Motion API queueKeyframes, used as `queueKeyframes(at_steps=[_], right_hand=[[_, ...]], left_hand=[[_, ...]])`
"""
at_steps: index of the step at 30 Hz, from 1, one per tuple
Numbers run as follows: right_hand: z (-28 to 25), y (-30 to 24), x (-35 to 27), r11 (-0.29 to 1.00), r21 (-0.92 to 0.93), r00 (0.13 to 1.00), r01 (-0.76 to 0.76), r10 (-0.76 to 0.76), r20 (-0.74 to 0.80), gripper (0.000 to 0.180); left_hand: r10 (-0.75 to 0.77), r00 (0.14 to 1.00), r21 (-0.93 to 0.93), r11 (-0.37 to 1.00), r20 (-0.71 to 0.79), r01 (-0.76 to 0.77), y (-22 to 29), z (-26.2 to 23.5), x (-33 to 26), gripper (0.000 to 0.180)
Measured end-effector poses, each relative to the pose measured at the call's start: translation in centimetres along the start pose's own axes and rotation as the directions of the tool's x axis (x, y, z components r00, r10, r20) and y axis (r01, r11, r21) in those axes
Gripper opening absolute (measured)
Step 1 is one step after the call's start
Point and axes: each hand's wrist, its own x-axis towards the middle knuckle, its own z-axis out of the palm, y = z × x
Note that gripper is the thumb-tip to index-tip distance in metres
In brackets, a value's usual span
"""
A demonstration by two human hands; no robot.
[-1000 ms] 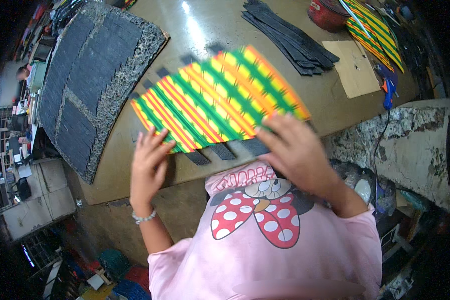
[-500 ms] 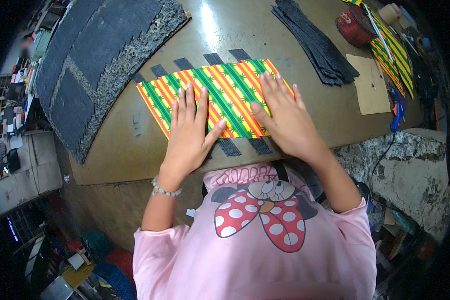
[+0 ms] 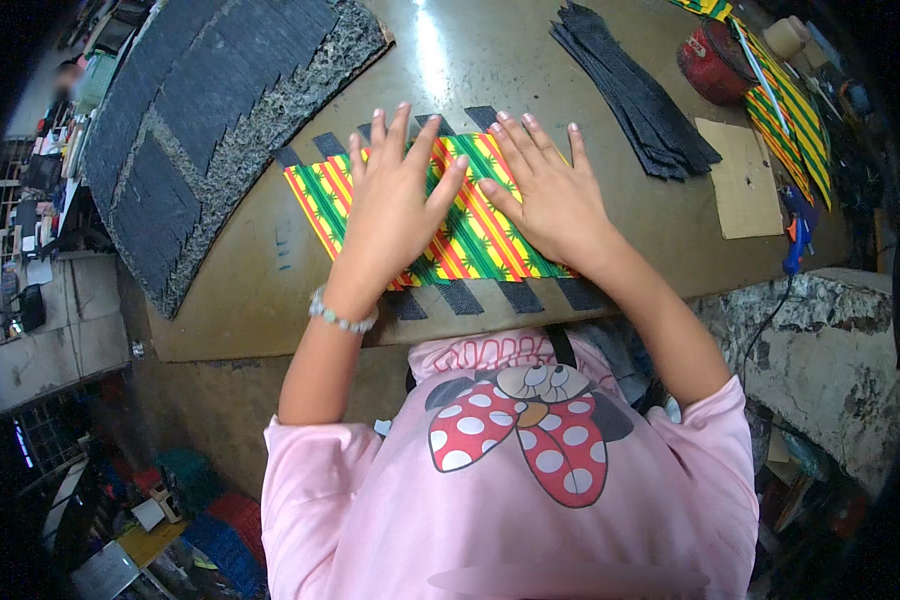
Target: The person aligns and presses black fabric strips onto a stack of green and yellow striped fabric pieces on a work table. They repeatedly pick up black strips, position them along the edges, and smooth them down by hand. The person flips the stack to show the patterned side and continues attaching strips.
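Note:
Across the near part of the table lies a sheet of green, yellow and red striped patterned material (image 3: pixel 480 240). Black textured strips (image 3: pixel 460 297) stick out slantwise from under its near and far edges. My left hand (image 3: pixel 395 205) rests on the left-middle of the sheet, fingers spread and fingertips reaching past its far edge. On the right-hand part, my right hand (image 3: pixel 550 195) lies flat with fingers apart, its tips also near the far edge. Neither hand grips anything. The sheet's middle is partly hidden under my hands.
At left lies a rough board (image 3: pixel 260 130) covered with dark pieces. A stack of black strips (image 3: pixel 635 100) is at the far right, near a red pot (image 3: pixel 715 62), cardboard (image 3: pixel 740 180), striped material (image 3: pixel 785 110) and a blue glue gun (image 3: pixel 796 240) with a cord.
Both hands have slid away from me over the sheet, to its far edge, and moved closer together. They remain flat and spread. The view has shifted slightly.

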Motion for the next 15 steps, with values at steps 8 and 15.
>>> queueKeyframes(at_steps=[8,15], right_hand=[[0.1,1.5,0.2,0.99,0.142,1.0,0.024,-0.025,0.008,0.07],[-2.4,5.0,1.1,0.868,0.466,0.985,-0.169,0.161,0.056,0.036]], left_hand=[[0.043,0.997,0.014,0.999,0.064,-0.044,-0.2,2.8,2.4,0.058],[0.067,0.998,-0.203,0.977,0.01,-0.064,-0.8,3.4,2.4,0.042]])
